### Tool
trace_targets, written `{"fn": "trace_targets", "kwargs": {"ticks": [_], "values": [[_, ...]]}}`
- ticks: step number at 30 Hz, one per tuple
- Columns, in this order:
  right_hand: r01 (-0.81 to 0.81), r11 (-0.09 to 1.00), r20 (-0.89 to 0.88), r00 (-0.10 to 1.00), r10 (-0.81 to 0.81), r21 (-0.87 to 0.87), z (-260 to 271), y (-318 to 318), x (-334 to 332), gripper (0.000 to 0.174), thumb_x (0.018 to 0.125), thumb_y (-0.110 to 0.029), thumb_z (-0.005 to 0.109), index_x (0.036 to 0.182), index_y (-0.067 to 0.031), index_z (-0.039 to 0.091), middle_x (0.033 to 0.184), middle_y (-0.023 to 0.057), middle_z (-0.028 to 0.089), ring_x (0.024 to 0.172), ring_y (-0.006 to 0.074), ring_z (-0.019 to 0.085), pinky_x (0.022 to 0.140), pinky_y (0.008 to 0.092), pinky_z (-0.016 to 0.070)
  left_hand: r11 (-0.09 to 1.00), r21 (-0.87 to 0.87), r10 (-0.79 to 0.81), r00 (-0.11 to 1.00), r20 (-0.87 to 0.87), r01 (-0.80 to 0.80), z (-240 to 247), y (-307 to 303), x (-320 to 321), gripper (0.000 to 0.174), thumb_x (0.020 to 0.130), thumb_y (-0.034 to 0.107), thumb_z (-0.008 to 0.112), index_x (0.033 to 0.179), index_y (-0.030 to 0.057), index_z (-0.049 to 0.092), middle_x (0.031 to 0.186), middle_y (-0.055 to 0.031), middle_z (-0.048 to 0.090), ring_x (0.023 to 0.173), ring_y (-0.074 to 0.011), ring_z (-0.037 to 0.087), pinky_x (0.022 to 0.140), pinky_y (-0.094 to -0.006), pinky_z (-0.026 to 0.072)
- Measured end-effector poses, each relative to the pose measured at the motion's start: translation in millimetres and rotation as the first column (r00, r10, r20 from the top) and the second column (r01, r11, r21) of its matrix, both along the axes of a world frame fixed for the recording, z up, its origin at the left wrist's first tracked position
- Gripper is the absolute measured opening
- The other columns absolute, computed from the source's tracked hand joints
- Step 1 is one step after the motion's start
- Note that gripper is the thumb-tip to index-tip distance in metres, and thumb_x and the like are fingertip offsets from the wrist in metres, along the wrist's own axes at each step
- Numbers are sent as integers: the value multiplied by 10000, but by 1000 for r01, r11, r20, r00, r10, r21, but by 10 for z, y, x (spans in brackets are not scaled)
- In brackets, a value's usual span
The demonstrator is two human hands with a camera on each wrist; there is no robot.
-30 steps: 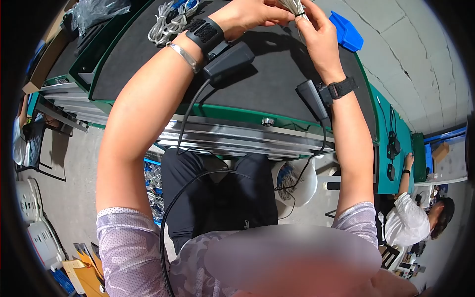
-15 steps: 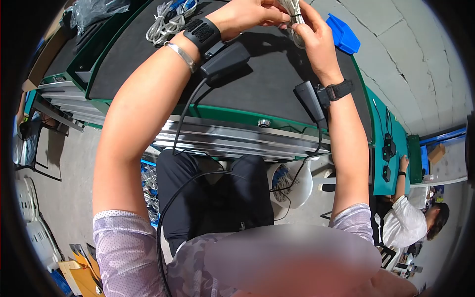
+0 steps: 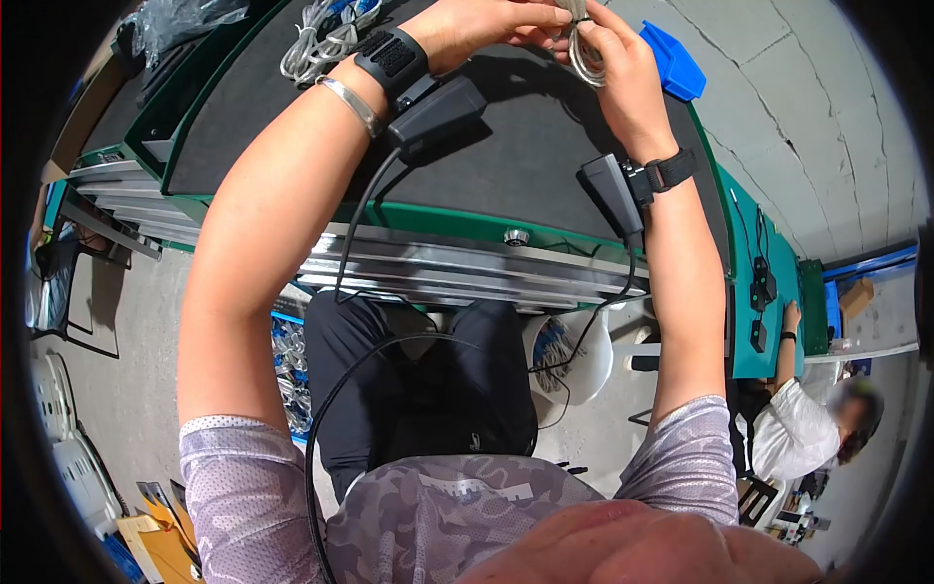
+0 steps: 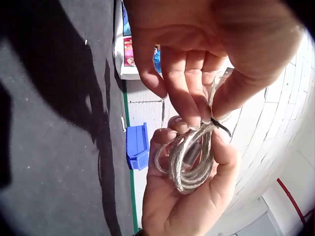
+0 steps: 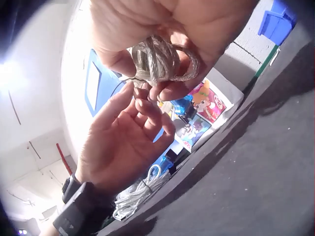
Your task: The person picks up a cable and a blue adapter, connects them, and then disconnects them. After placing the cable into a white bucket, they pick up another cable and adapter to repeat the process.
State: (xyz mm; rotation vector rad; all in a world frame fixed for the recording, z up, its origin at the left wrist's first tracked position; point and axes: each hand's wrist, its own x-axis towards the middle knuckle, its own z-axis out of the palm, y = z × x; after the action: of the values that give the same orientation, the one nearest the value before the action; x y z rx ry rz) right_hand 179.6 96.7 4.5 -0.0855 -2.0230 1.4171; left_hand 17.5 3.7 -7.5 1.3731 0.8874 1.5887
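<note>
A clear-grey cable coil [image 3: 585, 60] is held above the far part of the dark table mat. My right hand [image 3: 630, 92] grips it, its fingers curled round the loops [image 5: 158, 61] in the right wrist view. A thin black tie [image 4: 221, 127] crosses the coil's narrow neck. At that neck my left hand [image 4: 211, 49] pinches with thumb and fingertips, touching the coil [image 4: 184, 164]; whether tie or cable lies between them, I cannot tell. Seen from the right wrist, the left hand [image 5: 123, 142] is below the right one, palm visible.
Another bundled cable [image 3: 321, 44] lies on the mat's far left. A blue bin [image 3: 673, 63] stands at the right edge. Below the table are a white bucket [image 3: 595, 375] with cables and a container of cables [image 3: 290, 365]. Another person [image 3: 798, 433] is at the right.
The coil's looped end has come into sight, hanging beside my right fingers. Both hands have stayed together at the coil, while the head view has shifted slightly.
</note>
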Motion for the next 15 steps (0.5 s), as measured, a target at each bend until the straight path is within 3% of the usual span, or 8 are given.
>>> {"fn": "trace_targets", "kwargs": {"ticks": [4,7,11,15], "values": [[-79,984,-49,996,73,-158,30,-34,-11,362,965,-133,467,1288,30,460,976,96,648,829,165,652,754,273,534,994,53,94,994,-60,-91,-13,54,-41,204,933,236,615,879,39,614,801,-21,626,716,-85,585,660,-221,480],[-117,962,-76,992,101,-246,19,0,3,308,980,-148,462,1241,16,469,960,107,650,814,183,658,744,286,541,938,-65,329,933,-145,-341,-21,61,-82,274,948,311,592,849,58,621,730,16,577,619,-54,490,557,-201,371],[-177,936,-78,984,160,-305,-10,51,-5,258,995,-168,454,1186,2,488,948,110,651,797,191,657,716,298,544,963,-125,220,966,-138,-238,15,0,-21,335,968,373,541,853,75,643,705,46,562,604,-46,479,557,-188,364],[-136,910,-94,990,107,-392,5,-13,-7,252,996,-173,454,1182,-7,492,941,103,651,775,181,651,697,294,540,971,-174,142,982,-128,-163,-29,54,-47,390,979,424,494,876,90,665,700,71,552,597,-36,469,552,-176,347]]}}
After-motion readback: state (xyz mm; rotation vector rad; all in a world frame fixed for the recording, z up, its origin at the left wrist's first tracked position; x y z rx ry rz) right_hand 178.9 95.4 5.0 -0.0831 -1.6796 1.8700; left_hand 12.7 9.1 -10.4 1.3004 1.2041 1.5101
